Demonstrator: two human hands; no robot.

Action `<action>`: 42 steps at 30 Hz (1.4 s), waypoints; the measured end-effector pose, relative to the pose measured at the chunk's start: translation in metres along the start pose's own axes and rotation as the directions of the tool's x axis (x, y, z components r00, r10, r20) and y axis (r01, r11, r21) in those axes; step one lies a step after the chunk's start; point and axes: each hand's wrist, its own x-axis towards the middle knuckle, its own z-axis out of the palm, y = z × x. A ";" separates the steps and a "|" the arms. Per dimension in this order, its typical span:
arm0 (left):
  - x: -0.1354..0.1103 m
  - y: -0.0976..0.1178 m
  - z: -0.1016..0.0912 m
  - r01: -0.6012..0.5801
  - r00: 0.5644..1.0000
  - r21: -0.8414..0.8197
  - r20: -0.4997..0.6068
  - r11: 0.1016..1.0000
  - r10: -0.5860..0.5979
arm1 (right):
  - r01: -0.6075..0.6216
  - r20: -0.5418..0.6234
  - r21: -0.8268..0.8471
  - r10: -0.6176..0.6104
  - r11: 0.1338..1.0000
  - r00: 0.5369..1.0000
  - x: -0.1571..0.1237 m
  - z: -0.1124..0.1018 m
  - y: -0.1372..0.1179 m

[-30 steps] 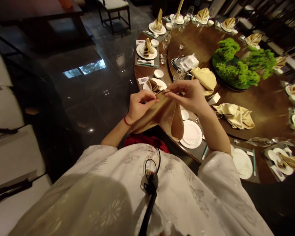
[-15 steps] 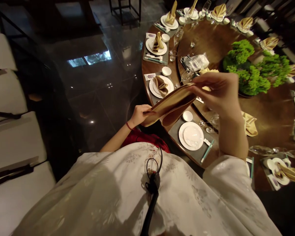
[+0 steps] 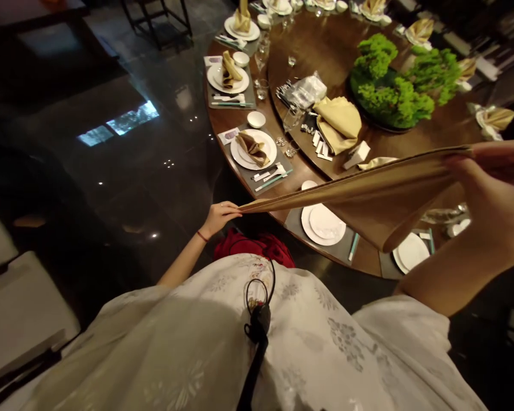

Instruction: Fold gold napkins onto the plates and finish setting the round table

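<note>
— Left hand (image 3: 220, 218) and right hand (image 3: 503, 200) are both on one golden-brown napkin (image 3: 381, 200), aren't they?

— Yes, both are grasping it. The left has a narrow end pinched at its fingertips; the right grips the other end with the thumb pressed against the fabric, and is partly cut off at the picture's edge

— Where is the napkin, then?

— Stretched in the air between the two, in front of the near side of the round wooden table (image 3: 223, 121). Its upper edge is drawn almost straight, rising towards the right hand, while the lower part droops in a loose, rounded fold

— What shows around it?

— Just below it, a large white plate (image 3: 307, 229) with a smaller plate (image 3: 325, 221) on top; the napkin covers part of their far side from view. A teal-ended pair of chopsticks (image 3: 353, 246) lies beside them, and a white bowl (image 3: 309, 185) peeps out above the upper edge

— And farther off?

— Another setting has a folded napkin (image 3: 252, 149) on its plate. Towards the middle, a yellow cloth (image 3: 338, 125) lies near a clear plastic packet (image 3: 308, 90) and some miniature green trees (image 3: 406, 100)
</note>
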 end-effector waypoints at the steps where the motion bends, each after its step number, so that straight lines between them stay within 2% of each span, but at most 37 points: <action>1: -0.002 0.001 0.000 -0.011 1.000 -0.011 0.013 1.000 0.011 | -0.033 -0.003 -0.036 0.033 0.999 0.999 -0.004 -0.007 0.007; 5: -0.004 0.010 0.012 0.018 0.997 -0.045 0.075 0.999 -0.015 | -0.100 0.026 -0.136 0.105 0.986 0.994 -0.002 -0.021 0.050; 7: -0.002 0.009 0.025 0.078 0.990 -0.060 0.119 0.995 -0.070 | -0.126 0.113 -0.169 0.146 0.978 0.983 0.018 -0.010 0.084; 8: 0.000 0.006 0.034 0.116 0.985 -0.069 0.137 0.991 -0.105 | -0.134 0.183 -0.182 0.168 0.974 0.969 0.033 0.003 0.104; 10: 0.007 -0.009 0.057 0.211 0.968 -0.077 0.154 0.974 -0.197 | -0.147 0.328 -0.220 0.215 0.964 0.920 0.069 0.044 0.145; 12: 0.019 -0.032 0.089 0.332 0.936 -0.071 0.148 0.941 -0.319 | -0.146 0.396 -0.350 0.287 0.925 0.872 0.104 0.101 0.184; 13: 0.027 -0.046 0.108 0.394 0.912 -0.074 0.155 0.916 -0.379 | -0.165 0.376 -0.421 0.337 0.892 0.863 0.114 0.132 0.200; 14: 0.035 -0.061 0.128 0.452 0.884 -0.080 0.172 0.889 -0.434 | -0.196 0.310 -0.473 0.370 0.859 0.876 0.117 0.163 0.215; 15: 0.043 -0.077 0.148 0.505 0.853 -0.083 0.200 0.859 -0.482 | -0.186 0.256 -0.485 0.342 0.855 0.904 0.110 0.191 0.226; 16: 0.052 -0.092 0.167 0.550 0.820 -0.077 0.237 0.832 -0.521 | -0.152 0.259 -0.465 0.298 0.872 0.919 0.093 0.216 0.234; 17: 0.060 -0.107 0.185 0.584 0.788 -0.054 0.277 0.810 -0.550 | -0.101 0.353 -0.395 0.252 0.913 0.901 0.067 0.236 0.240; 18: 0.067 -0.121 0.201 0.604 0.757 -0.007 0.316 0.797 -0.571 | -0.063 0.464 -0.311 0.209 0.948 0.861 0.032 0.251 0.242; 19: 0.073 -0.133 0.213 0.610 0.730 0.054 0.352 0.791 -0.587 | -0.031 0.589 -0.236 0.168 0.971 0.791 -0.010 0.261 0.242; 20: 0.078 -0.145 0.221 0.604 0.704 0.115 0.386 0.789 -0.596 | -0.034 0.653 -0.211 0.166 0.977 0.739 -0.056 0.267 0.240; 22: 0.084 -0.163 0.229 0.578 0.659 0.206 0.452 0.789 -0.601 | -0.050 0.743 -0.178 0.168 0.983 0.647 -0.148 0.271 0.235; 23: 0.086 -0.170 0.229 0.573 0.638 0.229 0.479 0.787 -0.603 | -0.031 0.814 -0.134 0.128 0.990 0.566 -0.191 0.271 0.233; 24: 0.087 -0.176 0.226 0.566 0.620 0.243 0.505 0.788 -0.600 | -0.015 0.857 -0.094 0.089 0.995 0.508 -0.228 0.270 0.233; 26: 0.087 -0.185 0.218 0.504 0.597 0.269 0.578 0.821 -0.556 | -0.013 0.889 -0.076 0.073 0.997 0.453 -0.286 0.271 0.236; 27: 0.087 -0.190 0.213 0.439 0.588 0.280 0.629 0.854 -0.509 | -0.022 0.887 -0.091 0.091 0.996 0.453 -0.306 0.273 0.239; 29: 0.088 -0.198 0.205 0.267 0.560 0.291 0.729 0.919 -0.394 | -0.053 0.863 -0.140 0.148 0.989 0.483 -0.333 0.280 0.246; 32: 0.094 -0.209 0.199 0.073 0.503 0.289 0.816 0.955 -0.285 | -0.105 0.811 -0.186 0.213 0.977 0.545 -0.350 0.291 0.256; 34: 0.101 -0.215 0.199 0.033 0.470 0.266 0.846 0.963 -0.250 | -0.139 0.784 -0.198 0.242 0.970 0.572 -0.351 0.294 0.261; 36: 0.109 -0.218 0.200 0.043 0.451 0.226 0.865 0.973 -0.221 | -0.179 0.762 -0.209 0.275 0.961 0.587 -0.347 0.293 0.263; 38: 0.117 -0.217 0.199 0.049 0.463 0.185 0.866 0.981 -0.187 | -0.224 0.737 -0.211 0.305 0.952 0.603 -0.342 0.288 0.261; 42: 0.127 -0.207 0.186 -0.033 0.538 0.067 0.842 0.997 -0.039 | -0.331 0.650 -0.177 0.362 0.927 0.668 -0.338 0.273 0.243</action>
